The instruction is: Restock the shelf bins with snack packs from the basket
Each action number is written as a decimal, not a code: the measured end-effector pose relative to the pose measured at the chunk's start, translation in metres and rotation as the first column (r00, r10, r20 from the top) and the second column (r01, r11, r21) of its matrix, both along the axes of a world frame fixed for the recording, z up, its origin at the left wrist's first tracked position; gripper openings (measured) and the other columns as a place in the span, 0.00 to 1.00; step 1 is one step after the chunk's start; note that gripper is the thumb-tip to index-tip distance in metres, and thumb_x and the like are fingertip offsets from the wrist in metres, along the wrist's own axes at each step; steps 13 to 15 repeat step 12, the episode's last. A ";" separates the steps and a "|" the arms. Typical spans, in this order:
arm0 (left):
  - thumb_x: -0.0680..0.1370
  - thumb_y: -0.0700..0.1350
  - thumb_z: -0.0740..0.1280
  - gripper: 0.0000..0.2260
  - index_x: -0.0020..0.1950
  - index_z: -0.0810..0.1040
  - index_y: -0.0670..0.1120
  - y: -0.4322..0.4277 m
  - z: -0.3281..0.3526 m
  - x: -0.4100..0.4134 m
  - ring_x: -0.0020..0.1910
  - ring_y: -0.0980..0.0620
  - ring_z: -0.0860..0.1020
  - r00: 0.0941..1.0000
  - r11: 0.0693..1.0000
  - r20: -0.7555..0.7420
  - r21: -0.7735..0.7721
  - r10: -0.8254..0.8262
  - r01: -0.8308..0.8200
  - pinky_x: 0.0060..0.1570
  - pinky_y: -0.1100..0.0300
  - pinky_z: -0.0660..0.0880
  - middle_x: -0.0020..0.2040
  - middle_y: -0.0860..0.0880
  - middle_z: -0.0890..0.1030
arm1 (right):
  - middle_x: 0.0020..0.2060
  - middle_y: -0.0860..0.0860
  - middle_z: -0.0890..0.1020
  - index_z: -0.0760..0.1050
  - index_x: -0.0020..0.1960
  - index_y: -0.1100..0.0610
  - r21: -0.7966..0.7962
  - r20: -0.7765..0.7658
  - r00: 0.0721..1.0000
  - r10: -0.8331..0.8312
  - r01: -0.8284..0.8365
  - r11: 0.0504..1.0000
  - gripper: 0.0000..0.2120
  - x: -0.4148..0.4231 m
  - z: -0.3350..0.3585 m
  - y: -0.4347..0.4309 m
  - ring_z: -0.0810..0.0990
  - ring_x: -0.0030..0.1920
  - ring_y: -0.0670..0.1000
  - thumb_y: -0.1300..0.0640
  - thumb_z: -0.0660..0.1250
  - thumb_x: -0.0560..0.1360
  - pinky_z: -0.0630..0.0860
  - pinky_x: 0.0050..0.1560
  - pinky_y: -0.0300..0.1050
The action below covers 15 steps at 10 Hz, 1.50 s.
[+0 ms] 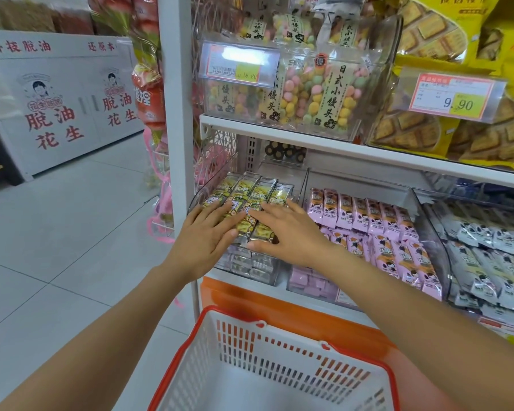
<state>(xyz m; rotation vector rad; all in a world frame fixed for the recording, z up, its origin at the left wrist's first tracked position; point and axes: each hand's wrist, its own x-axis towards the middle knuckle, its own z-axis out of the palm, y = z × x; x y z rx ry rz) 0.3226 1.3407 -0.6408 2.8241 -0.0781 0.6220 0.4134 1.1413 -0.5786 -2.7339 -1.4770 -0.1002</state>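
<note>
Pressing on the yellow snack packs (251, 197), the left hand (208, 235) and right hand (291, 232) lie flat, fingers straight and spread, gripping nothing. The packs lie in rows in the leftmost clear bin (250, 272) on the lower shelf. The step looks like levelling the stack: push evenly and nudge packs back so none overhang the front wall. Pink packs (368, 215) fill the next bin. The basket (250, 354) below shows no packs in view.

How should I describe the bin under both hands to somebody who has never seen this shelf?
Find the white upright post at the left. Beside it, below the white shelf board, the first clear bin lies under the left hand and right hand. Only it holds yellow packs; its neighbours hold pink packs and grey packs.
</note>
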 end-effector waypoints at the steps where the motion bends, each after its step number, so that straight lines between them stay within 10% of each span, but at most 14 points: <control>1: 0.82 0.64 0.39 0.30 0.77 0.66 0.57 0.001 0.000 -0.001 0.78 0.49 0.59 1.000 1.000 -0.007 0.013 -0.006 0.006 0.76 0.49 0.50 0.77 0.51 0.65 | 0.78 0.54 0.58 0.54 0.79 0.47 -0.013 0.008 1.000 0.007 -0.006 1.000 0.36 -0.001 -0.001 0.001 0.57 0.77 0.52 0.31 0.55 0.76 0.47 0.76 0.51; 7: 0.82 0.59 0.44 0.27 0.75 0.69 0.50 -0.012 0.011 -0.005 0.73 0.44 0.66 0.998 0.998 0.025 0.012 0.062 -0.063 0.74 0.45 0.56 0.74 0.46 0.69 | 0.77 0.52 0.61 0.58 0.78 0.51 0.138 -0.081 0.993 0.087 -0.075 0.988 0.32 0.003 0.003 -0.008 0.59 0.76 0.53 0.38 0.58 0.79 0.58 0.75 0.50; 10: 0.82 0.54 0.49 0.25 0.65 0.78 0.42 -0.062 0.042 0.004 0.64 0.39 0.74 0.974 0.976 -0.058 0.008 0.218 -0.218 0.63 0.42 0.68 0.64 0.42 0.78 | 0.47 0.54 0.82 0.81 0.57 0.58 0.395 -0.143 0.966 0.217 -0.146 0.907 0.11 0.008 0.018 -0.042 0.79 0.49 0.56 0.56 0.66 0.78 0.76 0.48 0.53; 15: 0.81 0.52 0.51 0.24 0.60 0.79 0.38 -0.107 0.087 0.003 0.53 0.35 0.78 0.965 0.974 -0.153 -0.039 0.214 -0.222 0.53 0.42 0.75 0.56 0.38 0.80 | 0.47 0.54 0.82 0.82 0.53 0.58 0.432 -0.290 0.933 0.210 -0.068 0.899 0.09 -0.002 0.063 -0.079 0.79 0.48 0.55 0.59 0.64 0.78 0.77 0.47 0.52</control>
